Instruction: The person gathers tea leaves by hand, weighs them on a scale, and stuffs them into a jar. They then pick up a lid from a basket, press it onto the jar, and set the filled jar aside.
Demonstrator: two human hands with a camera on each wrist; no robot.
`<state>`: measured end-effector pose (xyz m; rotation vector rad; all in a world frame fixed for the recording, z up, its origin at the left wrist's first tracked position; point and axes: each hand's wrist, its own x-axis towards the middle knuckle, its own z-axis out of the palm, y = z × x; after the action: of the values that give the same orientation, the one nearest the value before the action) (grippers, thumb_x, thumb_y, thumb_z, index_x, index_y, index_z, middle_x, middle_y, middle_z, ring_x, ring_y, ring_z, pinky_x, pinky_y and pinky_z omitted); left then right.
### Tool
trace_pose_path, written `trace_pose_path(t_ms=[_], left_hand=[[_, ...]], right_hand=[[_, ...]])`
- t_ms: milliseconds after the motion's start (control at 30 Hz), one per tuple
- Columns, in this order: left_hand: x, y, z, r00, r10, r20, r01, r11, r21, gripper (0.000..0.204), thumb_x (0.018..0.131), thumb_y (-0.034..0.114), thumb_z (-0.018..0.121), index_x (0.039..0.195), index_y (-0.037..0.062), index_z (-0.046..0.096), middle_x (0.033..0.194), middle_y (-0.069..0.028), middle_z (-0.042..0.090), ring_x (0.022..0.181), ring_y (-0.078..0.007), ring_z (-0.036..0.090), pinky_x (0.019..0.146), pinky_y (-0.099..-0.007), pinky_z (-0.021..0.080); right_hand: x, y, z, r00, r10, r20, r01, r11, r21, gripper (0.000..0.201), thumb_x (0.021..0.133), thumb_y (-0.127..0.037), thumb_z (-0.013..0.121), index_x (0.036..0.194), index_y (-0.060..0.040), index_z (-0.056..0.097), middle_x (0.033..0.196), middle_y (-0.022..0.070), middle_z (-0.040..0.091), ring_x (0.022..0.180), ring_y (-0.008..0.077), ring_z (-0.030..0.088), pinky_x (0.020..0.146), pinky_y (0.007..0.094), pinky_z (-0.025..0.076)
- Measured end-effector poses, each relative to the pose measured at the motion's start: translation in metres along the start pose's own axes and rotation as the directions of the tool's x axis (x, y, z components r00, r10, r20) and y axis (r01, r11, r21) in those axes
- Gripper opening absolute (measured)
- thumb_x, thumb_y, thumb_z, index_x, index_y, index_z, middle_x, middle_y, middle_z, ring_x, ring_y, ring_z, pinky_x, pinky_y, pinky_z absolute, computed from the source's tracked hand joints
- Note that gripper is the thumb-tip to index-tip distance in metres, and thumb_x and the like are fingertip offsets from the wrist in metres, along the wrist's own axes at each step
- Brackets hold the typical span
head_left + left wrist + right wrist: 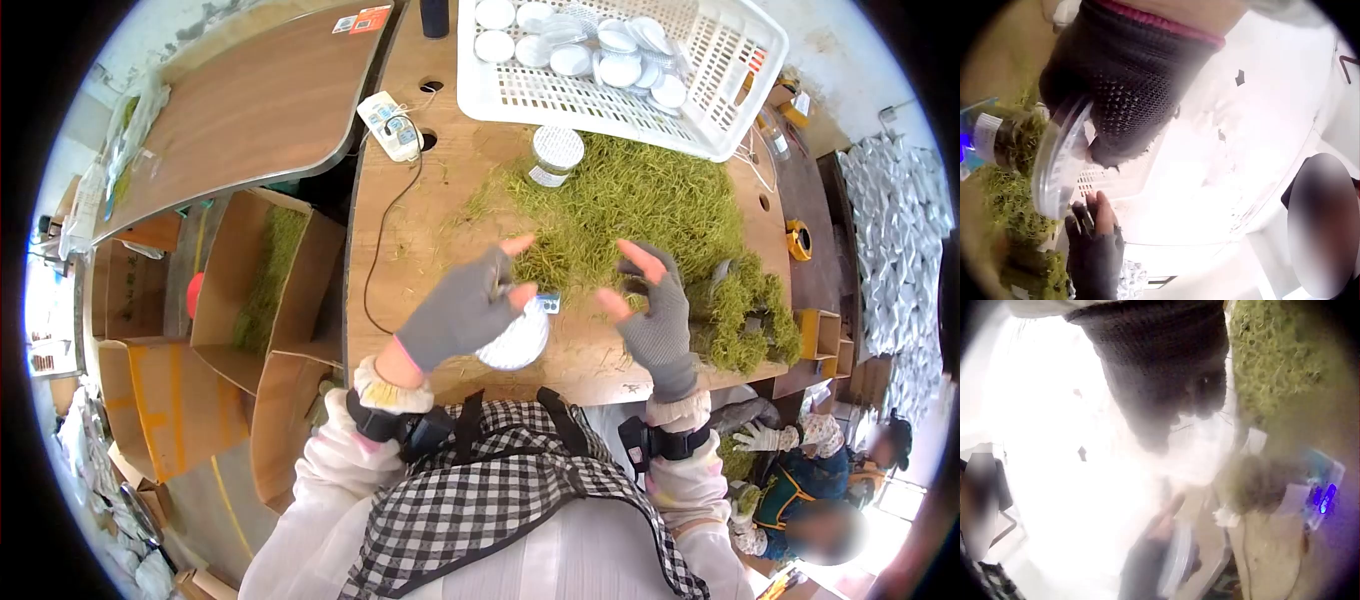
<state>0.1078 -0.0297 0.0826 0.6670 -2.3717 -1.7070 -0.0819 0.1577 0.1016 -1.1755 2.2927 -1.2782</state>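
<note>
On the wooden table [420,240], left hand [455,315] grips one clear lid [515,338]; right hand [655,310] open, empty.

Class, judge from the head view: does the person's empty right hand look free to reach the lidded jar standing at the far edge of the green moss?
Probably yes. The right hand hovers open above the moss, and only low moss lies between it and the jar.

Left hand [460,310] grips round clear lid [517,338] at frame centre; right hand [655,315] raised beside it, fingers spread, over green moss [630,205].
</note>
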Motion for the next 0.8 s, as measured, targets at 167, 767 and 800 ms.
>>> trace_pose_path(t_ms=[167,767,800], left_hand=[[0.039,0.002,0.003,0.970,0.175,-0.166,-0.194,0.976,-0.101,0.051,0.101,0.021,0.065,0.145,0.0006,0.050,0.097,-0.0081,0.067,0.087,-0.0116,0.062,0.077,-0.0298,0.051],[0.032,-0.041,0.032,0.999,-0.029,0.029,0.013,0.892,0.451,0.054,0.094,0.026,0.063,0.147,0.0180,0.055,0.097,-0.0233,0.071,0.089,-0.0409,0.068,0.078,-0.0489,0.053],[0.032,-0.042,0.035,1.000,0.015,-0.002,-0.012,0.897,0.441,0.052,0.093,0.025,0.062,0.145,0.0182,0.057,0.086,-0.0212,0.070,0.084,-0.0421,0.067,0.074,-0.0511,0.052]], right_hand=[[0.018,-0.053,0.019,0.854,-0.487,0.183,0.500,0.866,-0.032,0.079,0.078,-0.033,0.089,0.143,-0.0045,0.055,0.129,0.0211,0.059,0.121,0.0367,0.059,0.099,0.0447,0.051],[0.036,0.074,0.070,0.990,0.086,0.112,-0.081,0.995,-0.056,0.032,0.088,-0.023,0.081,0.112,-0.0031,0.073,0.095,0.0151,0.075,0.085,0.0237,0.072,0.076,0.0346,0.056],[0.037,0.074,0.069,0.992,0.072,0.106,-0.065,0.996,-0.061,0.027,0.088,-0.020,0.080,0.108,-0.0037,0.073,0.094,0.0144,0.074,0.084,0.0237,0.072,0.075,0.0345,0.056]])
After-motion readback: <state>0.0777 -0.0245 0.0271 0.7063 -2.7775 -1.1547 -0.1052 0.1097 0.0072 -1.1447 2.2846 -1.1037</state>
